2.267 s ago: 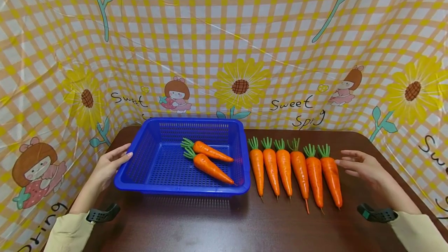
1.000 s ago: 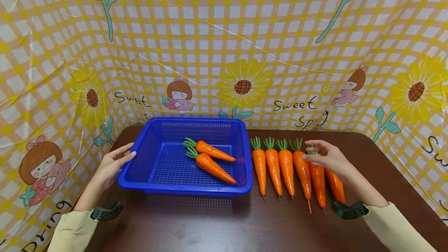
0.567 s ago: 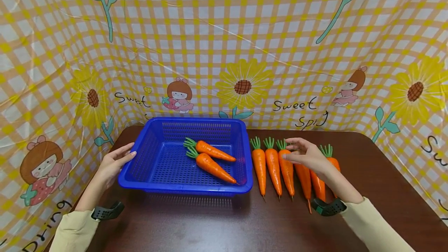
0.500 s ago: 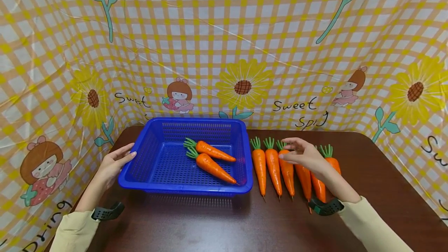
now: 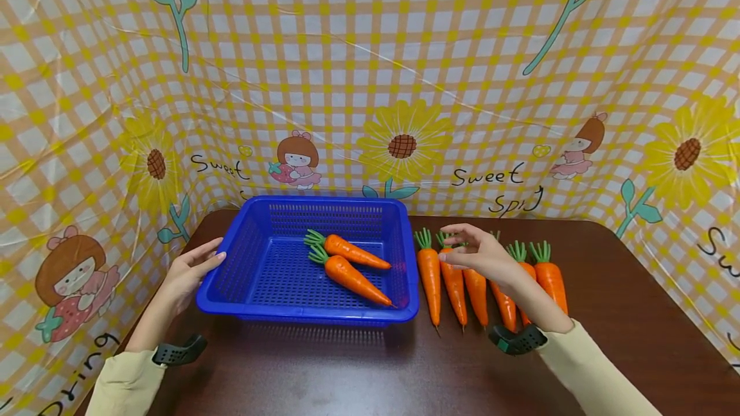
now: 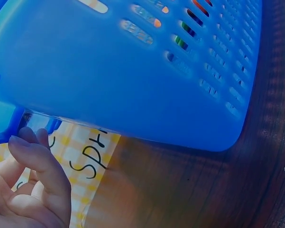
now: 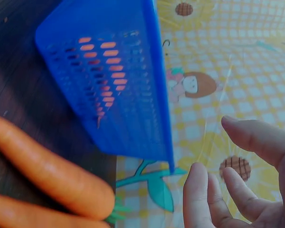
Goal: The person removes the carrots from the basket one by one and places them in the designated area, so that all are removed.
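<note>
A blue plastic basket (image 5: 306,313) stands on the table, with two carrots (image 5: 349,278) lying inside it, green tops to the left. My left hand (image 5: 184,275) holds the basket's left rim, fingertips and thumb at its edge; the left wrist view shows this hand (image 6: 33,180) at the rim from below. To the right of the basket lies a row of several carrots (image 5: 428,287), tops toward the back. Over the row hovers my right hand (image 5: 482,255), thumb and fingers apart, partly covering the second and third carrots. Nothing lies between the fingers of this hand (image 7: 246,185).
The dark brown table (image 5: 324,377) has a checked cloth (image 5: 324,69) with flowers and cartoon figures hanging behind it and at both sides. The basket's right wall (image 7: 104,85) rises close beside the nearest carrot (image 7: 52,166).
My right hand has moved left from beyond the row's right end to above its second and third carrots. The left hand stays at the basket; the carrots lie as before.
</note>
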A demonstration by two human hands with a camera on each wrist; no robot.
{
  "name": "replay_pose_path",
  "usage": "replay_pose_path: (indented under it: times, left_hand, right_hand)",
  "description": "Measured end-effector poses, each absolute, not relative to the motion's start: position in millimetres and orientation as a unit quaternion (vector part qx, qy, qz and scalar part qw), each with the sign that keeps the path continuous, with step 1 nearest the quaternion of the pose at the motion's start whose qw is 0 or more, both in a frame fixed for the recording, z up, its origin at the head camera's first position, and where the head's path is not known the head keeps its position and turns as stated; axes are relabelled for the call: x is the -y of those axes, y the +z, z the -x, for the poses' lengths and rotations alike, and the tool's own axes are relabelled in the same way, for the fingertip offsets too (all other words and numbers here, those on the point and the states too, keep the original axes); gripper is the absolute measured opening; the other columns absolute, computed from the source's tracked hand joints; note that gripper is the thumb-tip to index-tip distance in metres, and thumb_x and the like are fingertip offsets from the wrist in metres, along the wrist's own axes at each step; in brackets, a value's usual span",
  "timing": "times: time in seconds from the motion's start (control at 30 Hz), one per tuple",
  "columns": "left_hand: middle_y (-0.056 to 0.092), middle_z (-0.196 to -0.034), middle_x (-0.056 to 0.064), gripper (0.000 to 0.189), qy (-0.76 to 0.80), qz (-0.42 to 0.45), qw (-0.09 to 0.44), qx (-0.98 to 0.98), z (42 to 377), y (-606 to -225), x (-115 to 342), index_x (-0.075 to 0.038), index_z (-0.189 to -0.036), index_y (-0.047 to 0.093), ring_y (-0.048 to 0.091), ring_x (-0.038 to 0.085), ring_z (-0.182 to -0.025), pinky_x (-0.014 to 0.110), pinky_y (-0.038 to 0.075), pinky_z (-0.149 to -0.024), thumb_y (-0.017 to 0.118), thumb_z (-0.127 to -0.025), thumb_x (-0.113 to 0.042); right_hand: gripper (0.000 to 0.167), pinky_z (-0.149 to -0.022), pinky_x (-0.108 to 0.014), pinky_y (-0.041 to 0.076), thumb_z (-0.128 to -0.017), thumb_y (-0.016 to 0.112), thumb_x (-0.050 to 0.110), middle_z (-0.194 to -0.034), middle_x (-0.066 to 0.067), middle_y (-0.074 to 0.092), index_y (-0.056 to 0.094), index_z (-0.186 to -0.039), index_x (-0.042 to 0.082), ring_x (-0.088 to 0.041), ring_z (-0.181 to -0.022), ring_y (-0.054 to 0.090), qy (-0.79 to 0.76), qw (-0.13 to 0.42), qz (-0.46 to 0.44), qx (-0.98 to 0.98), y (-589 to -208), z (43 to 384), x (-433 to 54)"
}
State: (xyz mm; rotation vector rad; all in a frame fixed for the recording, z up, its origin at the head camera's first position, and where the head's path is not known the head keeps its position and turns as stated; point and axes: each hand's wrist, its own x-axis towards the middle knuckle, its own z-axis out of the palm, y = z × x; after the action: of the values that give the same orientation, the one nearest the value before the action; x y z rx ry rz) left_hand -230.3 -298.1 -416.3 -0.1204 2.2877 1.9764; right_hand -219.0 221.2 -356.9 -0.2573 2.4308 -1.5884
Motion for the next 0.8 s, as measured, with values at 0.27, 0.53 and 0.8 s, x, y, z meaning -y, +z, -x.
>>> replay_pose_path:
  times: [0.27,0.53,0.8]
  left_hand:
    - [0.058,-0.094,-0.019,0.067,0.663,0.045,0.058,-0.745,229,-416,297,-0.003,-0.149,0.032,0.062,0.000,-0.081,0.023,0.056,-0.071,0.062,-0.095,-0.028]
    - [0.057,-0.095,-0.019,0.069,0.667,0.048,0.063,-0.741,229,-415,296,-0.003,-0.150,0.029,0.062,0.000,-0.081,0.022,0.056,-0.071,0.061,-0.095,-0.028]
    - [0.054,-0.101,-0.019,0.069,0.661,0.054,0.067,-0.745,229,-415,296,-0.005,-0.150,0.029,0.061,-0.001,-0.084,0.023,0.056,-0.073,0.061,-0.094,-0.030]
  right_hand:
    - [0.062,-0.086,-0.035,0.056,-0.088,0.070,0.019,-0.132,-0.023,0.047,0.041,-0.140,0.003,-0.014,-0.097,0.063,-0.549,0.128,0.102,-0.820,-348,226,-194]
    - [0.059,-0.087,-0.038,0.056,-0.087,0.071,0.018,-0.131,-0.024,0.047,0.045,-0.138,0.005,-0.018,-0.098,0.061,-0.541,0.149,0.122,-0.819,-340,236,-164]
    - [0.053,-0.086,-0.041,0.056,-0.088,0.069,0.017,-0.125,-0.017,0.053,0.048,-0.135,0.007,-0.023,-0.103,0.060,-0.522,0.169,0.150,-0.823,-331,244,-140]
